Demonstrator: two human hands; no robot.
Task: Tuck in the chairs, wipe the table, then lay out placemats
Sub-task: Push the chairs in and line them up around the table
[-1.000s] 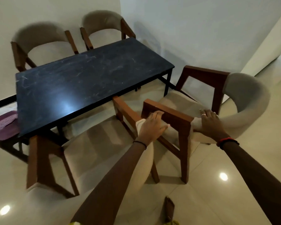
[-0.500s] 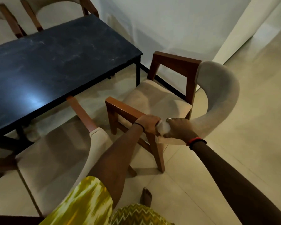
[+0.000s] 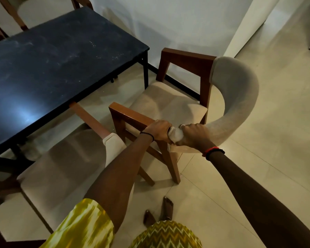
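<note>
A wooden chair (image 3: 168,104) with a beige seat and curved padded backrest stands pulled out at the right end of the dark table (image 3: 52,61). My left hand (image 3: 158,130) grips the near wooden armrest where it meets the backrest. My right hand (image 3: 195,134) is clamped on the padded backrest end right beside it. A second beige chair (image 3: 61,169) sits at my lower left, its front edge partly under the table's long side. The table top is dusty and smeared.
Two more chairs (image 3: 13,18) stand at the table's far side against the wall. My bare feet (image 3: 166,209) are on the tiled floor just behind the gripped chair. A white wall runs behind, with open floor to the right.
My hands have closed together on the chair's near corner, from apart on armrest and backrest. The view has swung right and closer, and the chair has turned a little.
</note>
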